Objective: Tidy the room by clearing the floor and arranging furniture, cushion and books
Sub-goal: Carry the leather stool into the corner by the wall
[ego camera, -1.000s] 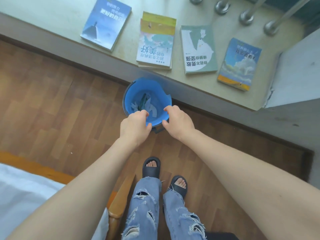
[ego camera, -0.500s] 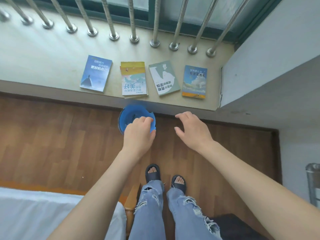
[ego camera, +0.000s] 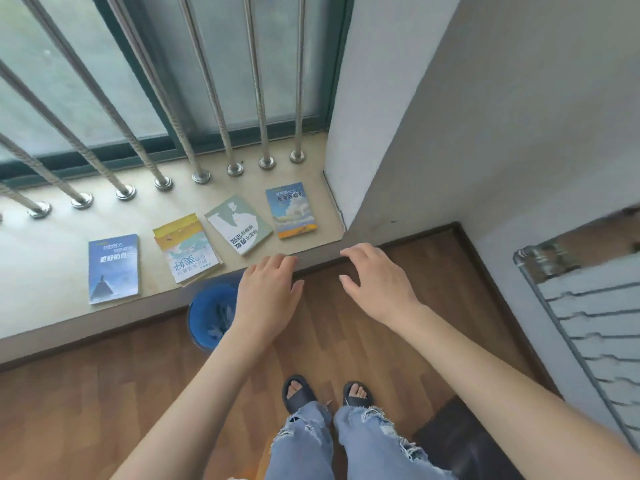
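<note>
A blue bin point(ego camera: 210, 315) with scraps of paper inside stands on the wooden floor against the window ledge point(ego camera: 41, 282). Several books lie flat on the ledge: a dark blue one point(ego camera: 113, 268), a yellow-topped stack point(ego camera: 187, 252), a grey-green one point(ego camera: 238, 225) and a sky-blue one point(ego camera: 291, 210). My left hand point(ego camera: 268, 296) hovers above the bin's right side, fingers relaxed, holding nothing. My right hand point(ego camera: 375, 282) hangs open over the floor near the ledge's edge, apart from everything.
Metal bars point(ego camera: 221, 116) rise from the ledge in front of the window. A white wall corner point(ego camera: 398, 133) stands to the right. A wire rack point(ego camera: 588, 313) is at the far right and a dark object point(ego camera: 464, 441) lies by my feet.
Both hands have let go of the blue bin and risen away from it. The view has lifted, showing the window bars and the wall corner.
</note>
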Tool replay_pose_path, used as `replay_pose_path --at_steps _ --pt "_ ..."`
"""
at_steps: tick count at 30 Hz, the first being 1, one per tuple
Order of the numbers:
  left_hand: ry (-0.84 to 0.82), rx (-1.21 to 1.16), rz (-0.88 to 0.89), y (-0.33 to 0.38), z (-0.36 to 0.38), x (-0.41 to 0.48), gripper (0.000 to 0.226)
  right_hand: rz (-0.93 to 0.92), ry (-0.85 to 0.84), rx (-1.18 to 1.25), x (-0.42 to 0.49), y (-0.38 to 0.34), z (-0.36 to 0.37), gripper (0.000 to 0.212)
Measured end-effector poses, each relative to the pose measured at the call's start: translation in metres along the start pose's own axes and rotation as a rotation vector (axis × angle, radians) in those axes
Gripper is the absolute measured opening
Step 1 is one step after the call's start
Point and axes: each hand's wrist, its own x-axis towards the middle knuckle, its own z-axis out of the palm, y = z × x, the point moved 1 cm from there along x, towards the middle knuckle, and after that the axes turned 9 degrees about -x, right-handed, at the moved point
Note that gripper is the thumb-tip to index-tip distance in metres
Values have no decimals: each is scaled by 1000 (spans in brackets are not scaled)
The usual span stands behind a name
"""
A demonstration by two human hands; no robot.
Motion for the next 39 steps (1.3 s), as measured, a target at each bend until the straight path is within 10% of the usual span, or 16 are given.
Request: replay_pose_path --at_steps 39 --pt "-412 -33 1065 470 151 -217 35 1166 319 140 -553 215 -2 45"
